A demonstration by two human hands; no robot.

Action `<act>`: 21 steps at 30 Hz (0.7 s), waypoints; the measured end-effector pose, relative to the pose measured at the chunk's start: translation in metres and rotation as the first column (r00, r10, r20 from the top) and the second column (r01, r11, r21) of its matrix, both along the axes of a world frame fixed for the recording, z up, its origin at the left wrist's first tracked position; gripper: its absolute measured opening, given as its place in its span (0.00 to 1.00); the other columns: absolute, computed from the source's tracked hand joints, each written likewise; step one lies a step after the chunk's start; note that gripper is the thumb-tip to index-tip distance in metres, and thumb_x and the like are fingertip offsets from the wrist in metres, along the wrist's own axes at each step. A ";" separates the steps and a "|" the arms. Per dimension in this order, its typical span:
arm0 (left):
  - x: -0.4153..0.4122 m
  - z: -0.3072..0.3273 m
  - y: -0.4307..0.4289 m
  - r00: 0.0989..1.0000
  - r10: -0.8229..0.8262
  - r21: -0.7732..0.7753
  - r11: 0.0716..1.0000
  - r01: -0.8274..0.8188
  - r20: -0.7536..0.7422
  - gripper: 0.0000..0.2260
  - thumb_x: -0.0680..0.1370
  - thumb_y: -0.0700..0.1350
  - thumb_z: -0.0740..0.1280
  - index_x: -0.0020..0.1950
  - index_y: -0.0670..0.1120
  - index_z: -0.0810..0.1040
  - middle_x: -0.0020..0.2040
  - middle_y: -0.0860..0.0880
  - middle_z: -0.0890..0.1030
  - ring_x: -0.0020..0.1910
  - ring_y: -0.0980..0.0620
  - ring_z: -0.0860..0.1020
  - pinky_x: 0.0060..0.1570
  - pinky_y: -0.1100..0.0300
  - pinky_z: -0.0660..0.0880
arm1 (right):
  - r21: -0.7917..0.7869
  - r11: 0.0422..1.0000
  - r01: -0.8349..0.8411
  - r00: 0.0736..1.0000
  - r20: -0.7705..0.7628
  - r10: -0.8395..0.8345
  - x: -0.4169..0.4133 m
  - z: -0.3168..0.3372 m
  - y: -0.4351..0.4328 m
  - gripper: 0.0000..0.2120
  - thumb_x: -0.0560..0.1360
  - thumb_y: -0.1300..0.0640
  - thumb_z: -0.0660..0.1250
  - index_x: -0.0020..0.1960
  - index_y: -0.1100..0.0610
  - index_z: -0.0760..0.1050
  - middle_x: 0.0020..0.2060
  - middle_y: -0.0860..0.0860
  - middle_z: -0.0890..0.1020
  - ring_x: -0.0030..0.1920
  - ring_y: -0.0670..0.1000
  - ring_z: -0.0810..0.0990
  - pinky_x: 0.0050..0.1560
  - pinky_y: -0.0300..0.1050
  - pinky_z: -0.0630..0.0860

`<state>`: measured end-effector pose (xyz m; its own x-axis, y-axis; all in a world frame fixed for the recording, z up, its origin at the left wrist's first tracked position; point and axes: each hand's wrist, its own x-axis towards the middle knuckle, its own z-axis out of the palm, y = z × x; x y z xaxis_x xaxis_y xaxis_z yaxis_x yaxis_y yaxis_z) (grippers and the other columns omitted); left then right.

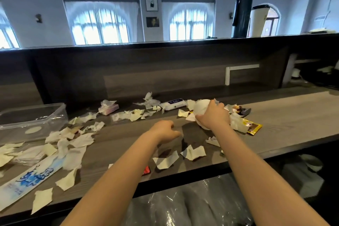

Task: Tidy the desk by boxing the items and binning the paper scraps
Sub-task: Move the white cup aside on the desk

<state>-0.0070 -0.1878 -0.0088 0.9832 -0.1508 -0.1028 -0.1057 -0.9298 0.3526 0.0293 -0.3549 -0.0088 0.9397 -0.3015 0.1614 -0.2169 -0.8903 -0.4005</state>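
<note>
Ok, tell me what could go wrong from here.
1. The right hand grips a white paper bundle lying among snack wrappers; lifting it may drag one along into the bin.
2. Scraps near the front edge of the desk could be swept off by the left arm and miss the bin.

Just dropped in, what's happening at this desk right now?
A person is mid-tidy. Their right hand grips a white paper wad at the far side of the desk; the left hand hovers with curled fingers, holding nothing visible. Scraps cover the desk, the clear box at left looks nearly empty, and a lined bin waits below the edge.
</note>
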 end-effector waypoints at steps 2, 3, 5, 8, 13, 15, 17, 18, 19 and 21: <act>0.002 -0.004 -0.004 1.000 0.014 -0.052 0.999 -0.014 -0.009 0.22 0.79 0.51 0.61 0.71 0.45 0.66 0.70 0.45 0.69 0.67 0.47 0.69 0.65 0.54 0.68 | 0.002 1.000 -0.018 0.998 0.052 0.018 -0.002 -0.005 -0.001 0.36 0.71 0.40 0.67 0.71 0.54 0.58 0.68 0.58 0.66 0.64 0.60 0.70 0.56 0.51 0.75; 0.002 -0.006 -0.006 1.000 0.022 -0.093 0.995 -0.023 -0.011 0.22 0.79 0.50 0.60 0.71 0.45 0.66 0.70 0.45 0.69 0.68 0.47 0.69 0.65 0.54 0.67 | 0.010 0.999 -0.043 0.997 0.070 0.043 -0.002 -0.007 -0.001 0.35 0.71 0.41 0.67 0.71 0.54 0.59 0.67 0.58 0.66 0.64 0.60 0.70 0.56 0.51 0.75; 0.004 -0.008 -0.012 0.998 0.053 -0.230 0.971 -0.058 -0.028 0.20 0.80 0.49 0.59 0.71 0.44 0.67 0.69 0.45 0.71 0.67 0.47 0.70 0.64 0.55 0.67 | 0.057 0.992 -0.115 0.989 0.099 0.109 -0.004 -0.012 0.000 0.36 0.70 0.41 0.68 0.71 0.53 0.59 0.67 0.57 0.66 0.64 0.59 0.70 0.57 0.52 0.74; 0.006 -0.009 -0.020 0.986 0.117 -0.480 0.863 -0.158 -0.116 0.18 0.82 0.50 0.55 0.68 0.44 0.70 0.66 0.44 0.73 0.64 0.46 0.71 0.61 0.54 0.67 | 0.199 0.950 -0.240 0.963 0.172 0.207 -0.010 -0.017 0.006 0.36 0.71 0.43 0.68 0.72 0.52 0.57 0.68 0.56 0.64 0.66 0.58 0.68 0.60 0.52 0.71; 0.006 -0.012 -0.019 0.913 0.211 -0.820 0.404 -0.406 -0.348 0.24 0.80 0.57 0.55 0.71 0.45 0.65 0.66 0.43 0.71 0.64 0.43 0.70 0.58 0.52 0.67 | 0.688 0.605 -0.401 0.914 0.258 0.312 -0.021 -0.021 0.020 0.33 0.72 0.52 0.71 0.71 0.49 0.58 0.68 0.53 0.66 0.63 0.53 0.69 0.56 0.47 0.73; 0.007 -0.016 -0.012 0.914 0.223 -0.861 0.317 -0.398 -0.340 0.25 0.79 0.58 0.57 0.72 0.46 0.63 0.68 0.43 0.69 0.64 0.43 0.70 0.55 0.53 0.68 | 0.734 0.529 -0.426 0.897 0.267 0.351 -0.024 -0.026 0.022 0.36 0.71 0.55 0.73 0.72 0.50 0.57 0.69 0.52 0.66 0.64 0.52 0.69 0.59 0.48 0.73; 0.007 -0.020 -0.005 0.924 0.235 -0.863 0.344 -0.369 -0.301 0.27 0.78 0.60 0.58 0.72 0.47 0.63 0.69 0.44 0.68 0.65 0.43 0.69 0.61 0.50 0.70 | 0.687 0.563 -0.459 0.879 0.263 0.397 -0.026 -0.034 0.021 0.41 0.68 0.57 0.75 0.73 0.49 0.55 0.70 0.51 0.66 0.67 0.53 0.67 0.65 0.52 0.71; 0.008 -0.021 -0.003 0.933 0.238 -0.857 0.381 -0.346 -0.271 0.26 0.78 0.60 0.58 0.72 0.47 0.63 0.70 0.44 0.68 0.66 0.43 0.69 0.64 0.48 0.69 | 0.643 0.596 -0.480 0.869 0.256 0.423 -0.027 -0.037 0.020 0.43 0.66 0.57 0.77 0.73 0.48 0.55 0.69 0.50 0.66 0.68 0.52 0.66 0.66 0.53 0.70; 0.008 -0.023 0.000 0.942 0.234 -0.851 0.415 -0.322 -0.242 0.25 0.78 0.60 0.58 0.71 0.48 0.63 0.70 0.45 0.68 0.66 0.43 0.68 0.66 0.47 0.68 | 0.603 0.621 -0.501 0.858 0.255 0.446 -0.028 -0.041 0.019 0.44 0.64 0.57 0.78 0.72 0.47 0.56 0.69 0.48 0.67 0.68 0.52 0.66 0.66 0.54 0.70; 0.008 -0.024 0.004 0.956 0.214 -0.839 0.467 -0.279 -0.199 0.26 0.77 0.62 0.57 0.71 0.49 0.64 0.70 0.47 0.68 0.68 0.44 0.67 0.67 0.47 0.66 | 0.533 0.650 -0.541 0.836 0.261 0.482 -0.031 -0.046 0.017 0.45 0.62 0.54 0.79 0.70 0.43 0.56 0.68 0.45 0.69 0.67 0.50 0.68 0.65 0.55 0.71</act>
<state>0.0012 -0.1843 -0.0327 0.9913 0.0518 -0.1210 0.1277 -0.1543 0.9797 -0.0019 -0.3378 -0.0547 0.9633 0.1622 0.2140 0.2651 -0.4482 -0.8537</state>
